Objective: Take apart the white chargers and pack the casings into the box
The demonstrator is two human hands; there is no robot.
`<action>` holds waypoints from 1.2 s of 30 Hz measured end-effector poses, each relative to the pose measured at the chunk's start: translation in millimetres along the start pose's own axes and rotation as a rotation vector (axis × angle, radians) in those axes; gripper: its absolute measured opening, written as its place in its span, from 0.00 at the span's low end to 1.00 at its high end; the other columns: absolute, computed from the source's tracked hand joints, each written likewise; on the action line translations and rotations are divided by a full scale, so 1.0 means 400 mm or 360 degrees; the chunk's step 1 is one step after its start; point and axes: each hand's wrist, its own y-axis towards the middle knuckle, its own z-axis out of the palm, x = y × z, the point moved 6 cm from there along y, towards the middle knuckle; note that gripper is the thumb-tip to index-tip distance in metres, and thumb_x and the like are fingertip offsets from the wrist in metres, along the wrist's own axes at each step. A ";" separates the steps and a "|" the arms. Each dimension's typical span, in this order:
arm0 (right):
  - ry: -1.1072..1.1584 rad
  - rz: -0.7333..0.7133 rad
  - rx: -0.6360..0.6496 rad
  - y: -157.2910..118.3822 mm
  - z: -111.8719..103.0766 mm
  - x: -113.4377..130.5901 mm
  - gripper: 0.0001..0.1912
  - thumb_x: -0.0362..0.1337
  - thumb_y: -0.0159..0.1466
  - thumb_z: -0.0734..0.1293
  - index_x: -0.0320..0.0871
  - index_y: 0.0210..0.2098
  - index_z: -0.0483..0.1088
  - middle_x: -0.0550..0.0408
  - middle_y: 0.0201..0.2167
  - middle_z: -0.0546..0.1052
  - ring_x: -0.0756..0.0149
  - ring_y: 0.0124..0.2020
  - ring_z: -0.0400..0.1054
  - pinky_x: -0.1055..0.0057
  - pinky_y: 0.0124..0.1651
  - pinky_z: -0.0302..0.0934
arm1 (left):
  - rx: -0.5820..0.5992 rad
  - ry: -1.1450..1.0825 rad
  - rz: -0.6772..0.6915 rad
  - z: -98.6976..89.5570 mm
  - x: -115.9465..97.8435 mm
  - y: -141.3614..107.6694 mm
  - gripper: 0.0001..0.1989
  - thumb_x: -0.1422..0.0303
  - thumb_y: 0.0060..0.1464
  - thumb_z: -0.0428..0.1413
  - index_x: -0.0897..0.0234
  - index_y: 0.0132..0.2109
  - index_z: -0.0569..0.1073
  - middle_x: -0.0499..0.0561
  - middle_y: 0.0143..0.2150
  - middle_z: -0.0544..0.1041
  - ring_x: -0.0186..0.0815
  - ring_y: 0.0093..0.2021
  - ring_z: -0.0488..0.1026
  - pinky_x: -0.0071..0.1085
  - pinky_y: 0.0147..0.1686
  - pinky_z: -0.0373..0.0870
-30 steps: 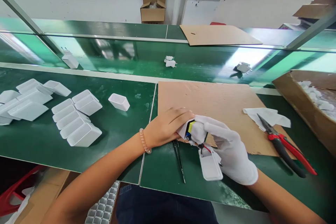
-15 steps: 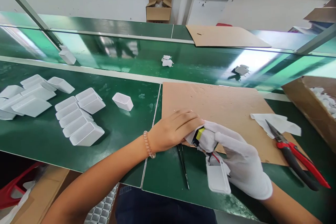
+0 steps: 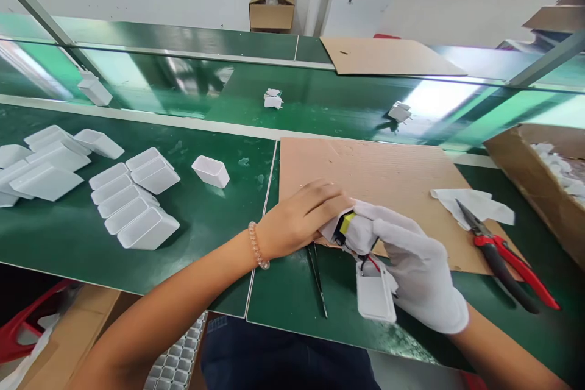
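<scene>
White glove (image 3: pixel 418 274) on right hand (image 3: pixel 406 262), beaded bracelet (image 3: pixel 255 245) on left wrist (image 3: pixel 265 245)

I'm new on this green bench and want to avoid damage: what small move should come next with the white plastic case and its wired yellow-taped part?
Probably guide the yellow-taped component toward the white plastic case with the gloved right hand, keeping the bare left hand steadying it: thin red and black wires join the two, so a gentle move seems wiser than a pull.
</scene>
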 end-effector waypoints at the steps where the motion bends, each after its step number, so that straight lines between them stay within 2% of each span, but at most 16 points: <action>1: -0.0012 0.0006 0.0013 -0.001 0.002 -0.003 0.10 0.32 0.60 0.68 0.45 0.26 0.62 0.53 0.29 0.67 0.62 0.32 0.62 0.65 0.34 0.58 | -0.0001 0.0001 0.0003 0.000 0.000 0.000 0.15 0.73 0.65 0.47 0.71 0.57 0.63 0.64 0.51 0.72 0.44 0.57 0.69 0.44 0.57 0.71; 8: -0.0029 0.0015 0.0084 0.009 0.013 0.005 0.13 0.32 0.64 0.63 0.43 0.25 0.55 0.54 0.30 0.65 0.65 0.32 0.58 0.66 0.36 0.56 | 0.0020 -0.0035 -0.0036 0.001 -0.003 -0.001 0.17 0.76 0.62 0.49 0.69 0.58 0.63 0.62 0.51 0.73 0.43 0.56 0.69 0.43 0.57 0.72; 12: 0.0015 -0.0051 0.0102 0.016 0.015 0.021 0.13 0.29 0.62 0.64 0.43 0.25 0.55 0.56 0.28 0.63 0.66 0.31 0.57 0.67 0.35 0.54 | 0.0023 -0.0100 -0.0097 0.006 -0.002 -0.004 0.18 0.77 0.61 0.50 0.68 0.58 0.63 0.62 0.52 0.73 0.43 0.56 0.69 0.43 0.57 0.72; 18: 0.0030 -0.0022 0.0131 0.018 0.011 0.030 0.11 0.25 0.58 0.63 0.44 0.26 0.57 0.56 0.29 0.64 0.66 0.31 0.58 0.66 0.36 0.55 | -0.0029 -0.0217 -0.0168 0.014 0.004 -0.008 0.19 0.75 0.60 0.54 0.68 0.58 0.64 0.62 0.51 0.74 0.42 0.55 0.71 0.41 0.57 0.72; 21: -0.0073 -0.0022 0.0156 0.021 0.007 0.030 0.10 0.27 0.59 0.64 0.45 0.27 0.58 0.56 0.29 0.65 0.65 0.31 0.59 0.66 0.36 0.58 | 0.0000 -0.0201 -0.0172 0.019 0.008 -0.011 0.20 0.75 0.60 0.54 0.67 0.58 0.64 0.62 0.52 0.73 0.42 0.55 0.70 0.41 0.57 0.71; 24: -0.0311 -0.0138 0.0189 0.020 0.001 0.036 0.10 0.25 0.60 0.64 0.46 0.29 0.61 0.56 0.31 0.68 0.63 0.35 0.65 0.67 0.37 0.62 | 0.0005 -0.0199 -0.0182 0.020 0.009 -0.012 0.21 0.75 0.59 0.54 0.67 0.59 0.63 0.62 0.53 0.73 0.42 0.55 0.70 0.41 0.57 0.71; 27: -0.0723 -0.0382 0.0085 0.004 -0.012 0.045 0.12 0.27 0.62 0.65 0.48 0.41 0.66 0.51 0.44 0.72 0.59 0.46 0.69 0.67 0.43 0.67 | -0.0014 -0.0256 -0.0206 0.023 0.005 -0.012 0.21 0.72 0.59 0.56 0.65 0.58 0.63 0.61 0.52 0.73 0.42 0.53 0.71 0.41 0.54 0.71; 28: -0.0834 -0.0449 0.0032 -0.005 -0.015 0.044 0.17 0.28 0.62 0.66 0.49 0.49 0.66 0.48 0.51 0.70 0.57 0.52 0.68 0.65 0.46 0.68 | -0.0026 -0.0302 -0.0259 0.026 0.006 -0.013 0.21 0.71 0.58 0.58 0.65 0.57 0.63 0.59 0.51 0.73 0.42 0.52 0.71 0.41 0.53 0.72; 30: -0.0876 -0.0474 -0.0008 -0.020 -0.015 0.029 0.31 0.33 0.63 0.68 0.49 0.62 0.57 0.42 0.63 0.60 0.53 0.61 0.63 0.61 0.53 0.68 | -0.0042 -0.0387 -0.0502 0.042 0.017 -0.020 0.24 0.67 0.52 0.63 0.63 0.54 0.64 0.56 0.48 0.72 0.41 0.47 0.72 0.40 0.48 0.73; 32: -0.0733 -0.0334 0.0031 -0.027 -0.003 -0.003 0.43 0.41 0.60 0.72 0.49 0.68 0.48 0.41 0.67 0.55 0.51 0.63 0.61 0.58 0.56 0.67 | -0.0074 -0.0464 -0.0823 0.064 0.028 -0.036 0.30 0.65 0.46 0.67 0.62 0.52 0.62 0.54 0.46 0.70 0.41 0.44 0.72 0.40 0.45 0.74; 33: -0.0644 -0.0261 0.0046 -0.027 0.006 -0.019 0.47 0.43 0.58 0.74 0.49 0.69 0.47 0.41 0.66 0.57 0.52 0.62 0.63 0.58 0.57 0.67 | -0.0083 -0.0504 -0.0951 0.076 0.030 -0.047 0.32 0.65 0.44 0.68 0.62 0.52 0.60 0.53 0.46 0.68 0.41 0.44 0.71 0.40 0.45 0.74; 34: -0.0570 -0.0212 0.0048 -0.025 0.016 -0.033 0.48 0.44 0.57 0.74 0.49 0.69 0.47 0.43 0.64 0.61 0.53 0.59 0.66 0.59 0.56 0.68 | -0.0073 -0.0557 -0.1030 0.090 0.027 -0.055 0.33 0.65 0.44 0.67 0.62 0.52 0.58 0.54 0.47 0.67 0.41 0.45 0.71 0.41 0.46 0.74; 36: -0.0539 -0.0191 -0.0016 -0.016 0.029 -0.049 0.39 0.40 0.60 0.73 0.51 0.66 0.54 0.48 0.58 0.70 0.58 0.52 0.72 0.63 0.53 0.70 | -0.0008 -0.0694 -0.1064 0.113 0.012 -0.066 0.36 0.67 0.45 0.66 0.62 0.55 0.53 0.57 0.50 0.64 0.42 0.48 0.70 0.42 0.47 0.74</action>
